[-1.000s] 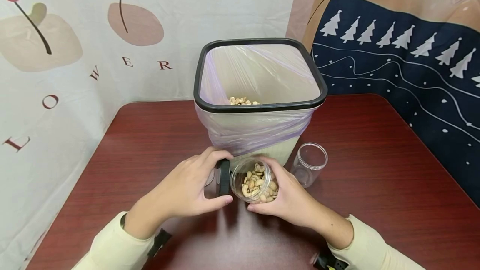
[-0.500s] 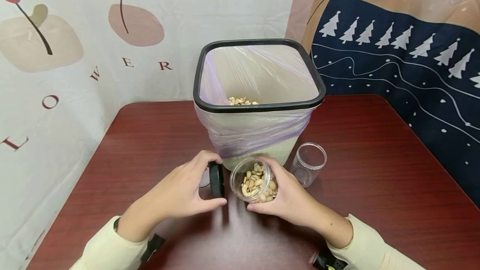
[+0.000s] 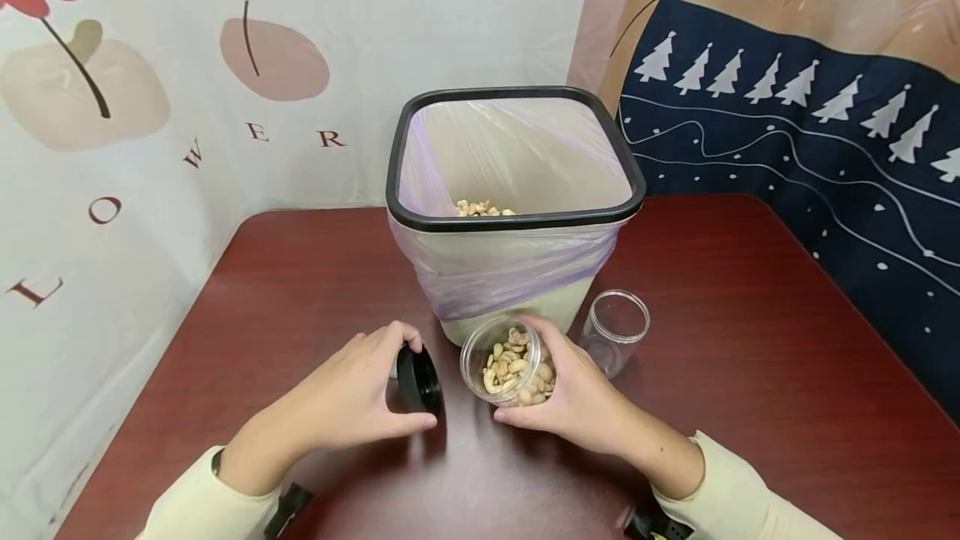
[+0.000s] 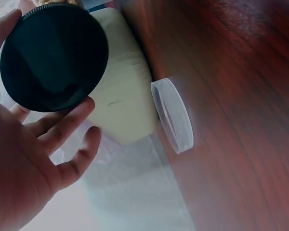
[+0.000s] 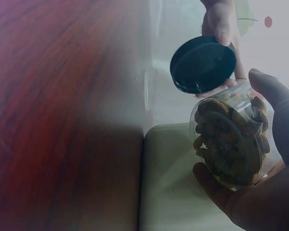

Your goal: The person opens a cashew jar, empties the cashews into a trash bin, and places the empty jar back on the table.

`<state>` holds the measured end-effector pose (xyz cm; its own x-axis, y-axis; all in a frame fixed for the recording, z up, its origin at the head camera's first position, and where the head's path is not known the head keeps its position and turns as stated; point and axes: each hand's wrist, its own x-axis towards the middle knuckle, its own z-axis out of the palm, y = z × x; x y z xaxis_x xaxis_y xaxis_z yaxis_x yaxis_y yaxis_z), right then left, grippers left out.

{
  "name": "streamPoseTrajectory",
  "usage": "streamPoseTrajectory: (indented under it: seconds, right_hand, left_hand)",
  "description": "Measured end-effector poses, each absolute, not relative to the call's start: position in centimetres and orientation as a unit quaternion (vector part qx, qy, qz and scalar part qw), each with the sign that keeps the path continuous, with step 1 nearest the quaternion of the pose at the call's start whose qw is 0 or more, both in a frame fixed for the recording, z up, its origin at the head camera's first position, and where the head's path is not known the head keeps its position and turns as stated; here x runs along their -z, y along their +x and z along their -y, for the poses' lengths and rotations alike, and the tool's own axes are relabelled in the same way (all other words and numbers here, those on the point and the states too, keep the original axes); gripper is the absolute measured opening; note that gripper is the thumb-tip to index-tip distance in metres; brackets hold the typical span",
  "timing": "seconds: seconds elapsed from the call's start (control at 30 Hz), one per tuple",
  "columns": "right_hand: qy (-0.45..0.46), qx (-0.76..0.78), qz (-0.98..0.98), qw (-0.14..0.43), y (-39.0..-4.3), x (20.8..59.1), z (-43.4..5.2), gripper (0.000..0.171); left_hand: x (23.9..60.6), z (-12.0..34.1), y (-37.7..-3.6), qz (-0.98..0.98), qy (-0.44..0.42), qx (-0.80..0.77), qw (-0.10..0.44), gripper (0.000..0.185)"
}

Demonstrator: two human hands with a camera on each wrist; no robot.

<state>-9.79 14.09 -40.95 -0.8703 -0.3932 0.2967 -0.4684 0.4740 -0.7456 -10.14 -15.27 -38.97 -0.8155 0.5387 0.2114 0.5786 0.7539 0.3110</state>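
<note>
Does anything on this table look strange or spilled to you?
One oddity: pale nuts lie inside the bag-lined bin, which looks like a trash can, a strange place for food. The open jar tilts in the right hand, but no spill shows on the tabletop.

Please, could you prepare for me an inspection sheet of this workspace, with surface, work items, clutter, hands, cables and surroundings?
Surface: red-brown wood-grain table.
Work items: transparent jar, tilted, uncapped, holding cashews; black lid, off the jar; cream bin, bag-lined, more cashews inside.
Clutter: second transparent jar, uncapped, beside the bin; shallow translucent round piece, possibly a cap, on the table.
Hands: left hand pinches the lid; right hand grips the cashew jar.
Cables: nothing seen.
Surroundings: white printed cloth; navy tree-print cloth.
</note>
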Motion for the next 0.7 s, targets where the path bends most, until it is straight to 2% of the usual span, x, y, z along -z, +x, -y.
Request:
streamPoseTrajectory:
  seconds: [0.13, 0.4, 0.7]
  right_hand:
    - [0.244, -0.449, 0.859, 0.041, -9.7, 41.0, -13.9, 0.102]
    - [0.227, -0.442, 0.867, 0.046, -9.6, 40.6, -14.4, 0.101]
    - [0.227, -0.456, 0.86, 0.045, -9.7, 40.4, -14.5, 0.102]
  left_hand:
    - [39.3, 15.9, -9.8, 0.937, -0.295, 0.184, 0.045, 0.071]
    - [39.6, 16.7, -9.6, 0.933, -0.271, 0.235, -0.038, 0.068]
    - [39.9, 17.1, -9.3, 0.936, -0.268, 0.221, -0.056, 0.067]
